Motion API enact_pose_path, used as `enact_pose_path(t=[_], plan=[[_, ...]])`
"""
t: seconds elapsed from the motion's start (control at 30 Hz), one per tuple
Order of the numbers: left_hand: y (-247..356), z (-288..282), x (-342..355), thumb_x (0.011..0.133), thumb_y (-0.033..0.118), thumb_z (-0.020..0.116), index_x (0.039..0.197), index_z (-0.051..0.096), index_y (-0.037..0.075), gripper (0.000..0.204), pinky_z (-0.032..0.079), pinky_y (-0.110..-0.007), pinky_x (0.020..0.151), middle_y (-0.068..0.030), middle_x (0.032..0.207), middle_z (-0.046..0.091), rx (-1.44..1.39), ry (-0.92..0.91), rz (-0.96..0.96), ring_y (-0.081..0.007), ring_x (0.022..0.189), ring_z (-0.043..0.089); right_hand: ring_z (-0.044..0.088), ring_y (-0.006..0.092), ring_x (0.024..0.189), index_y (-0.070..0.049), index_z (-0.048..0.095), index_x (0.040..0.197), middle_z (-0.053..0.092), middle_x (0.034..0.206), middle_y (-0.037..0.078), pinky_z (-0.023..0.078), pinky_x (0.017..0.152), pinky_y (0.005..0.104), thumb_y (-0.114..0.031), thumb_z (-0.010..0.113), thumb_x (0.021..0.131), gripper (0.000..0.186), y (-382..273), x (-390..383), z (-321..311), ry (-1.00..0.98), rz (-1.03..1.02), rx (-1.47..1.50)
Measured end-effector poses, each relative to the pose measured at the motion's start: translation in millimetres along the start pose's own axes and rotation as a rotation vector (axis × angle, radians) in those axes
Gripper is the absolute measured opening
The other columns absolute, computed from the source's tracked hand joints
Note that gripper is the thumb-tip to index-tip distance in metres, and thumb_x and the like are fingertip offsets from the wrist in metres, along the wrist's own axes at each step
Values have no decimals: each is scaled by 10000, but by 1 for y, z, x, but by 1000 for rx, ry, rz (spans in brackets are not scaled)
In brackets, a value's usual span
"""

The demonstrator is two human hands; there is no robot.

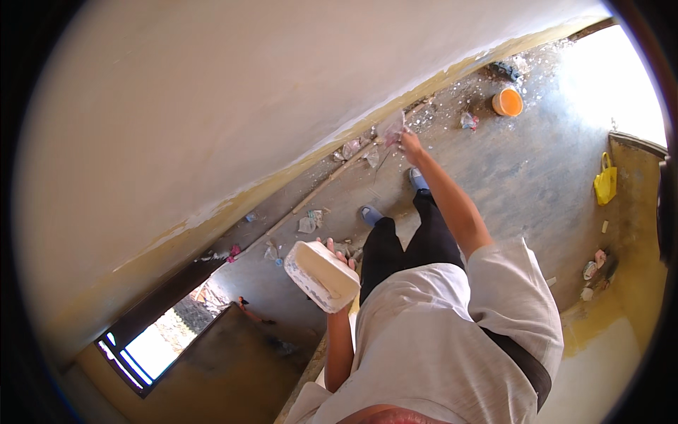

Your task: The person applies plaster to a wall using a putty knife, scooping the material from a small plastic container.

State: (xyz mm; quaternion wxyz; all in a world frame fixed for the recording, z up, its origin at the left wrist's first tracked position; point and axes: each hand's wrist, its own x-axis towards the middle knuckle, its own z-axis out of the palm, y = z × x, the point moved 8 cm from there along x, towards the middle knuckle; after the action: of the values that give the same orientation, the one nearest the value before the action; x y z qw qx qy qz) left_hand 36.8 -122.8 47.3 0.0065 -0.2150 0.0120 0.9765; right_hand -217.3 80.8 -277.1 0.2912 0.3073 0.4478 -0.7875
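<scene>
My left hand (342, 254) is closed around a whitish rectangular mud pan (321, 274), fingers showing over its far edge. Pale paste coats the inside of the pan, which is tilted. Stretched out toward the foot of the wall, my right hand (411, 143) is closed on a flat, pale spreader-like tool (390, 128). Motion blurs that tool, so its exact kind is unclear. It is close to the lower part of the long wall (233, 106), whose surface is smooth and pale above a yellowish band.
A long pole (321, 187) lies along the wall's foot among crumpled plastic bags (308, 224) and white crumbs. An orange bucket (507, 102) stands beyond my right hand. A yellow bag (605, 181) is by the right wall. Bright openings show at upper right and lower left.
</scene>
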Motion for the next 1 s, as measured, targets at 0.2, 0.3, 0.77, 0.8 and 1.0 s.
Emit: enact_pose_path(t=[0.2, 0.3, 0.77, 0.8, 1.0], plan=[[2, -2, -16, 936, 607, 494, 1572, 165, 361, 757, 225, -558, 1172, -22, 1614, 273, -4, 55, -4, -315, 1364, 421, 655, 189, 874, -69, 550, 1156, 695, 956, 86, 473, 738, 340, -95, 506, 896, 265, -19, 53, 17, 98, -50, 97], [-2, 10, -8, 937, 601, 498, 1573, 163, 355, 760, 223, -563, 1173, -22, 1614, 272, 13, 24, -34, -314, 1370, 415, 651, 215, 935, -41, 546, 1128, 699, 964, 110, 465, 807, 360, -72, 497, 892, 243, -36, 46, 45, -6, -108, 124], [-44, 37, 33, 898, 560, 598, 1555, 237, 371, 774, 175, -583, 1184, 13, 1604, 298, -75, -147, -229, -283, 1395, 394, 596, 151, 1100, -22, 519, 1303, 627, 1175, 46, 508, 928, 346, -134, 527, 1008, 316, -191, -308, 218, -456, -374, 371], [-44, 34, 32, 894, 557, 603, 1554, 238, 375, 775, 170, -579, 1186, 16, 1605, 294, -61, -149, -235, -280, 1395, 394, 596, 151, 1100, -22, 519, 1303, 627, 1175, 46, 508, 928, 346, -134, 527, 1008, 316, -181, -297, 206, -456, -376, 373], [-38, 20, 18, 910, 540, 587, 1557, 220, 379, 761, 162, -568, 1191, 22, 1615, 272, -67, -104, -189, -278, 1384, 406, 651, 147, 974, -116, 562, 1273, 695, 1059, 41, 456, 825, 314, -176, 474, 1006, 287, -65, -136, 64, -221, -209, 67]])
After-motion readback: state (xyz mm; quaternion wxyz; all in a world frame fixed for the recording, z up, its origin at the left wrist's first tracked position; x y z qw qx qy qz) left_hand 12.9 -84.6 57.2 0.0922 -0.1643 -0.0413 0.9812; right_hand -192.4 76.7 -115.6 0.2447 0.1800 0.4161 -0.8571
